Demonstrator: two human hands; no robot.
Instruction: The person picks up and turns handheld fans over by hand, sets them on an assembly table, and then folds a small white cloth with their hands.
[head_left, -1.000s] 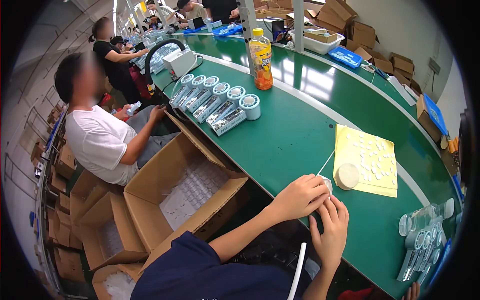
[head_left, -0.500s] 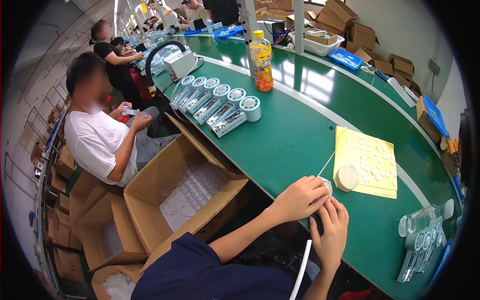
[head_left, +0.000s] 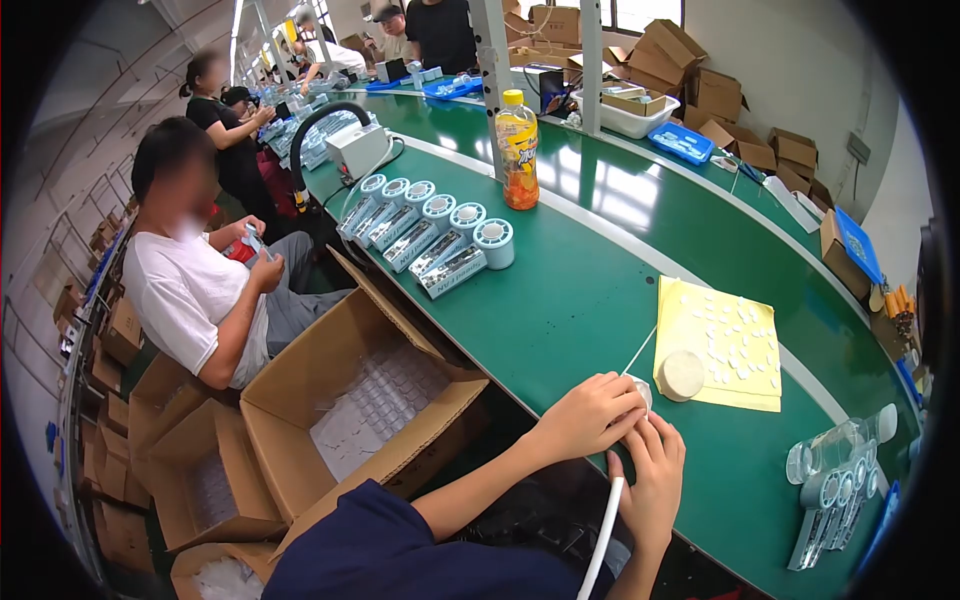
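Note:
My left hand [head_left: 588, 415] and my right hand [head_left: 652, 470] meet at the near edge of the green table [head_left: 560, 320]. Between their fingertips they hold a small whitish round piece [head_left: 642, 392], mostly covered by the fingers. A thin white stick [head_left: 642, 350] points away from it. Just beyond lies a yellow sheet [head_left: 730, 390] dotted with several small white pieces, and a round beige disc [head_left: 681, 375] rests on its near left corner. A white tube [head_left: 603, 540] rises from below beside my right hand.
Several light-blue fans [head_left: 447, 271] stand in a row at the left, near a drink bottle [head_left: 517, 150]. More fans [head_left: 828, 510] and a clear bottle [head_left: 830, 450] are at the right. An open carton [head_left: 290, 420] adjoins the table's left edge. A co-worker [head_left: 190, 260] sits beyond.
The view has shifted slightly, so the table items appear lower. My hands keep their grip on the small piece. The seated co-worker's hands have come together around a light-blue item.

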